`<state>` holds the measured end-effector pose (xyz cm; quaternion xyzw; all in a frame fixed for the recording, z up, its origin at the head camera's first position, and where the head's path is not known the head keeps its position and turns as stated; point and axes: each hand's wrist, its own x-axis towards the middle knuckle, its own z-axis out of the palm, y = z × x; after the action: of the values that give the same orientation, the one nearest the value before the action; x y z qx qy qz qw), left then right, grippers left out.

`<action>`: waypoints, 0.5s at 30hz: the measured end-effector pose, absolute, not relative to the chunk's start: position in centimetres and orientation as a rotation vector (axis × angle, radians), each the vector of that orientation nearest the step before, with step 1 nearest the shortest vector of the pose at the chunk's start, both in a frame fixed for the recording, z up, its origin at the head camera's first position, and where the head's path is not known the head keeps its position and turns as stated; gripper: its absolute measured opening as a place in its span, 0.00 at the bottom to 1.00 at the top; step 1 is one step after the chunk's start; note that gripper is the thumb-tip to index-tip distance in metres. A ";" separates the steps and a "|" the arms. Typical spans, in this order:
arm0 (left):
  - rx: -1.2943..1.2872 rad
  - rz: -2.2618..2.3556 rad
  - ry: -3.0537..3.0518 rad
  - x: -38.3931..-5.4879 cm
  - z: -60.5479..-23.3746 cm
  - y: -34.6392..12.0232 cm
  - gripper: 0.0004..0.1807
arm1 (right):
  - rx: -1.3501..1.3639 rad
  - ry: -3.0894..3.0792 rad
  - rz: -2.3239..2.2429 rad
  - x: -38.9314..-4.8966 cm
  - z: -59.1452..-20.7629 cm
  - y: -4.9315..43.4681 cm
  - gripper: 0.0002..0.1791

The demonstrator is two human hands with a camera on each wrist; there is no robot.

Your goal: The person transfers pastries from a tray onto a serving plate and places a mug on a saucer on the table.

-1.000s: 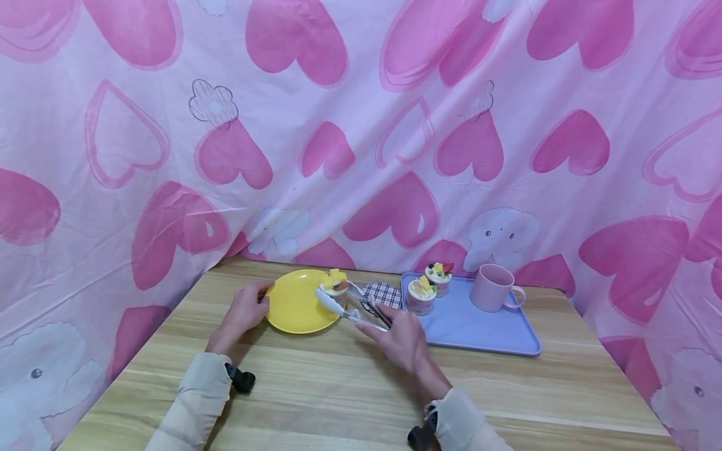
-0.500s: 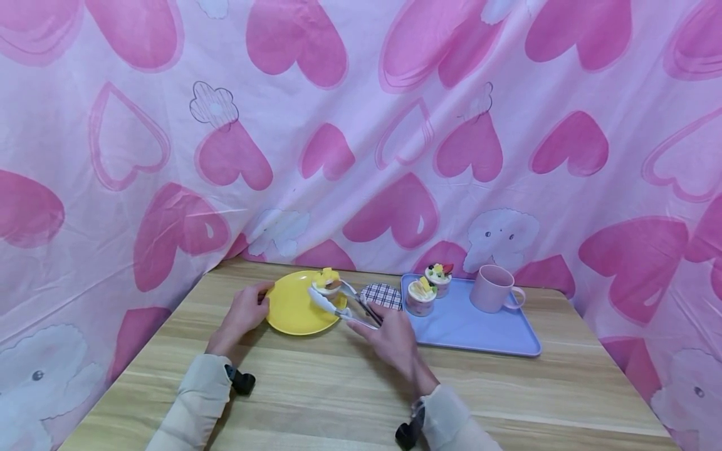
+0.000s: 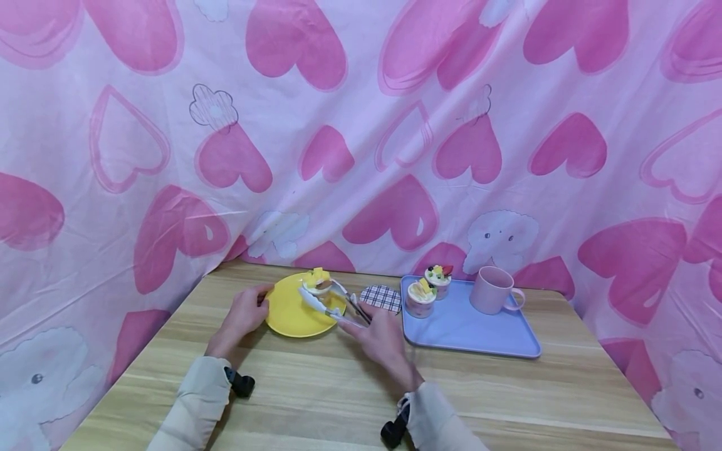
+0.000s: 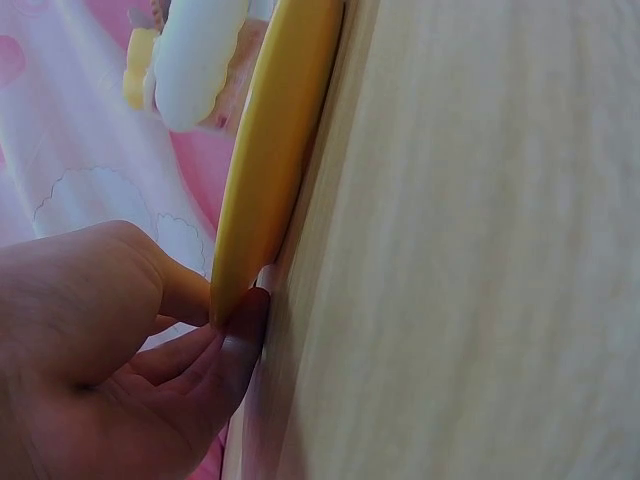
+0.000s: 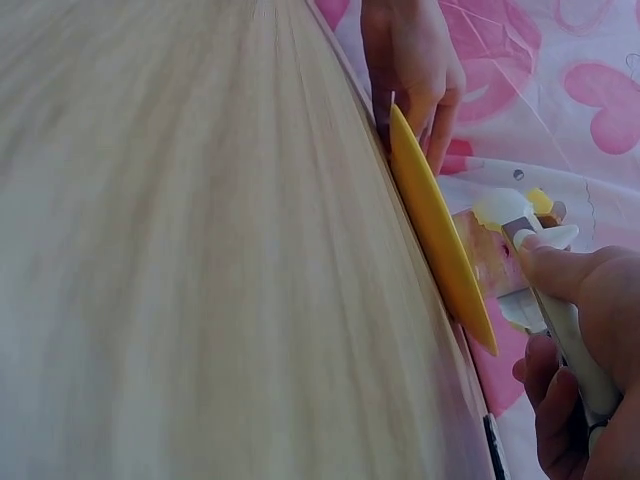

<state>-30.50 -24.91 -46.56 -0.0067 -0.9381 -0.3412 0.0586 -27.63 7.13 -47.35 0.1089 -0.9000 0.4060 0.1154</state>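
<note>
My left hand pinches the left rim of a round yellow plate; in the left wrist view the thumb lies over the rim and the fingers under it. With my right hand I grip a pair of tongs with pale, broad tips. Between those tips is a small dessert cup topped with cream and yellow fruit pieces, over the plate's right half. In the right wrist view the cup's base is right at the plate's surface, partly hidden by the tongs.
Right of the plate lies a round checkered coaster. A blue tray beyond it bears two more dessert cups, a nearer one and a farther one, and a pink mug. A heart-patterned pink curtain hangs behind the wooden table.
My right hand has moved left with the tongs, bringing the dessert cup from the plate's right edge farther in over the plate. My left hand stays at the rim.
</note>
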 end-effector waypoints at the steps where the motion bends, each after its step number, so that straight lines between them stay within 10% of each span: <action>1: -0.019 -1.032 -2.841 -30.5 -46.6 -24.9 0.27 | 0.313 -2.636 1.182 -27.7 -47.4 7.0 0.39; 15: -0.008 -1.049 -2.856 -30.6 -46.6 -25.0 0.27 | 0.287 -2.620 1.240 -27.8 -47.5 5.5 0.39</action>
<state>-30.59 -25.02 -46.58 -0.0027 -0.9376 -0.3443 0.0497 -27.76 5.52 -47.53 0.0978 -0.8937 0.4228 0.1141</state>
